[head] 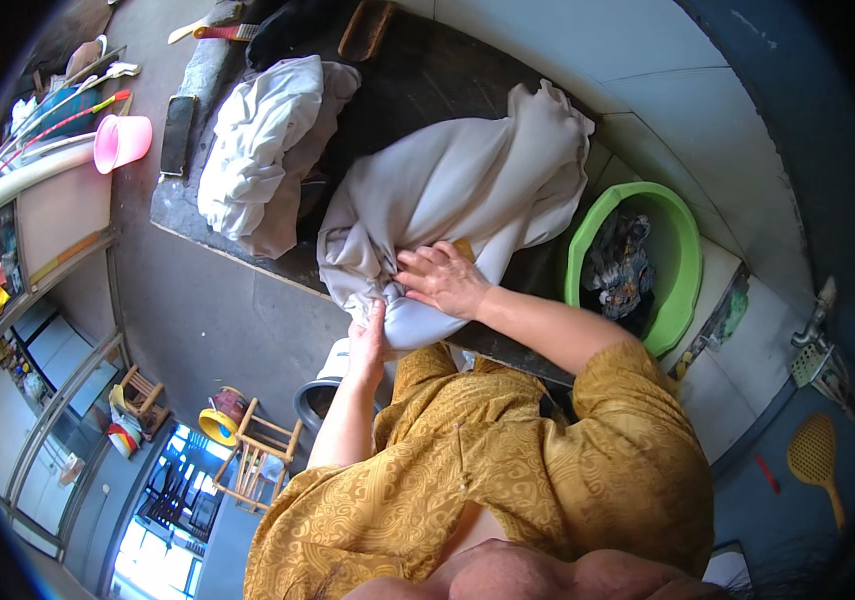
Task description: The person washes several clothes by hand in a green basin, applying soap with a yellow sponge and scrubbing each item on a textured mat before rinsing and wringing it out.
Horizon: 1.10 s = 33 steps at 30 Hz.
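Note:
A large pale grey-white cloth [442,176] lies twisted and folded over a dark slab, its near end hanging at the slab's edge. My left hand [369,341] grips the bunched near-left end, thumb on top. Just right of it, my right hand [446,281] is palm down with its fingers curled into the creases. A small yellow object [463,248] shows beyond the right knuckles; my hand partly hides it, and its kind is unclear. A second crumpled white cloth [259,142] lies on the slab to the left.
A green plastic tub [686,247] with dark patterned cloth stands at right, near a metal tap [814,319]. On the slab [427,82] are a red-handled brush [225,32] and a brown tray [366,30]. A bucket [336,360] stands below its near edge, a bamboo stool [262,454] further left.

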### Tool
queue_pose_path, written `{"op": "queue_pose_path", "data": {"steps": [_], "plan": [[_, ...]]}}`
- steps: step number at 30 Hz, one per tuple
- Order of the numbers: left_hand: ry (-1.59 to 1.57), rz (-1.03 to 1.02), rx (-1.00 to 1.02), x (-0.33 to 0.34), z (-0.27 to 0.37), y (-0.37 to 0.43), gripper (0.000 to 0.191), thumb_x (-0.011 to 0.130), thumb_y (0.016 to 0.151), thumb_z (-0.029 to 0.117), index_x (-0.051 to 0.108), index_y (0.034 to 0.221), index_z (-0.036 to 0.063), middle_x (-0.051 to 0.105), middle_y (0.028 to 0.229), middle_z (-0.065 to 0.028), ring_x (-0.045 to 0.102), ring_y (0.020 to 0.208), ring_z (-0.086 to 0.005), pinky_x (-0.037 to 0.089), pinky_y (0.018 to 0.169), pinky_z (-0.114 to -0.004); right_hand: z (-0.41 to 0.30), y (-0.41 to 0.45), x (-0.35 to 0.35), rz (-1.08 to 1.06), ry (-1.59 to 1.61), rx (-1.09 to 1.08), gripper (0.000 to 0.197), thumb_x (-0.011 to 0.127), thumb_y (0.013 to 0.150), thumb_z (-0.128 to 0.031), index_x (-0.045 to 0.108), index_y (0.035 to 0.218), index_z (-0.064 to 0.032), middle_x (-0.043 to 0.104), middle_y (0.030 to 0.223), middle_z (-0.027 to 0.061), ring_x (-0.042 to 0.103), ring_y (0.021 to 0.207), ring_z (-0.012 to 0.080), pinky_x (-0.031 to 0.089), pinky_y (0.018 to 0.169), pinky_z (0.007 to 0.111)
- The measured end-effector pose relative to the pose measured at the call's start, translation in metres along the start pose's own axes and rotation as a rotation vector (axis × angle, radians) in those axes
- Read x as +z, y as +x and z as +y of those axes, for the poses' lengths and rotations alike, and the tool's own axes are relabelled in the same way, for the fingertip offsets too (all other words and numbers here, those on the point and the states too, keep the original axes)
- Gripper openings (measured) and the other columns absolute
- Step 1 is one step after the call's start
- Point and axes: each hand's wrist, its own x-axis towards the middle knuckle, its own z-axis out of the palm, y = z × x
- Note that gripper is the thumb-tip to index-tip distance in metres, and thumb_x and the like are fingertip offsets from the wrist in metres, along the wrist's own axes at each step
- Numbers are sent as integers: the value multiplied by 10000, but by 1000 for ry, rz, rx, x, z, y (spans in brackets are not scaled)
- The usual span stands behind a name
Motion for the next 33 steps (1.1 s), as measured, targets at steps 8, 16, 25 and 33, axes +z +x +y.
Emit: {"op": "queue_pose_path", "data": {"steps": [8,16,25,33], "plan": [[223,215,157,-18,-29,16,320,558,991,340,681,972,45,578,791,26,479,704,-66,401,646,-235,174,52,-66,-304,-280,755,382,483,954,-397,614,1198,-134,662,1063,196,632,1002,373,509,870,469],[-49,161,285,12,15,-5,237,613,971,314,663,905,93,501,687,101,406,578,-20,306,513,-197,28,65,2,445,345,489,209,571,935,-179,540,1123,-94,576,1057,102,555,940,220,458,815,388],[150,183,330,-5,-11,21,337,567,986,349,635,865,42,516,687,61,419,603,-53,347,534,-244,98,130,2,354,-386,526,281,630,870,-240,586,1140,-177,537,1137,135,550,1030,323,477,815,466],[-460,-114,507,-4,49,-16,524,434,1023,413,423,1399,49,488,1410,-97,443,1309,-221,301,1130,-381,39,87,-31,-63,399,258,264,661,829,-61,609,1079,-128,565,1085,112,601,1004,335,508,858,400]]}}
